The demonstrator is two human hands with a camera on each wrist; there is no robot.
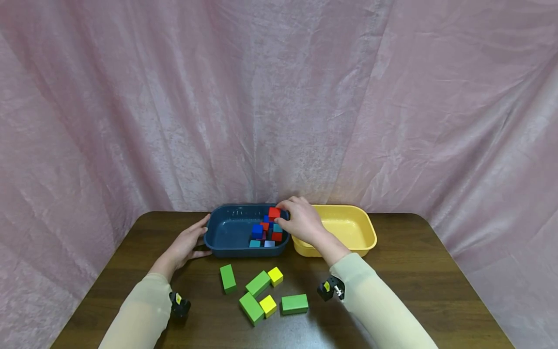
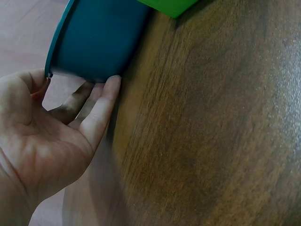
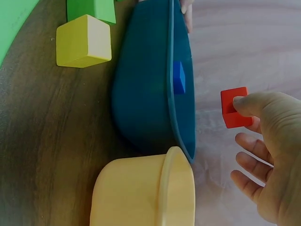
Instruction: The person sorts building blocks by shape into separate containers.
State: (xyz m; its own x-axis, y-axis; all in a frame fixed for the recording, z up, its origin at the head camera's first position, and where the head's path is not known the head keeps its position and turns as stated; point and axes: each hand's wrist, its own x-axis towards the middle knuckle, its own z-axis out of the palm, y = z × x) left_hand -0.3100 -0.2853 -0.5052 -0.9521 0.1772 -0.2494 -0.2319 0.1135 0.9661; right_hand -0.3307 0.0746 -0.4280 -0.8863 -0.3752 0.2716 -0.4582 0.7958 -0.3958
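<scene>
- Nearest the camera, two pale sleeves (image 1: 379, 300) reach in from the bottom edge, each with a small black device (image 1: 179, 305) at the wrist.
- The right hand (image 1: 302, 220) pinches a red cube (image 1: 274, 214) with the thumb on one face; its remaining fingers are spread loosely, away from the cube.
- That red cube is over the right end of the blue tub; the right-wrist view shows it lifted above the rim.
- The left hand (image 1: 187, 245) is at the blue tub's (image 1: 233, 232) left end, thumb by the rim, fingers extended against the outer wall. The two hands are well apart.
- Inside the blue tub, small cubes crowd the right end: a dark blue cube (image 1: 257, 231), a lower red cube (image 1: 276, 236), a teal cube (image 1: 255, 244) and a pale cube (image 1: 269, 244) among them. The right hand partly covers this end.
- A yellow tub (image 1: 348, 230) stands just beside the blue one, on its right.
- In front of the tubs lie four green blocks (image 1: 294, 304) and two yellow cubes (image 1: 275, 276), some close together; one green block (image 1: 228, 278) is apart at the left.
- Everything stands on a dark wooden table (image 1: 392, 291); behind it hangs a pink curtain (image 1: 279, 97).
</scene>
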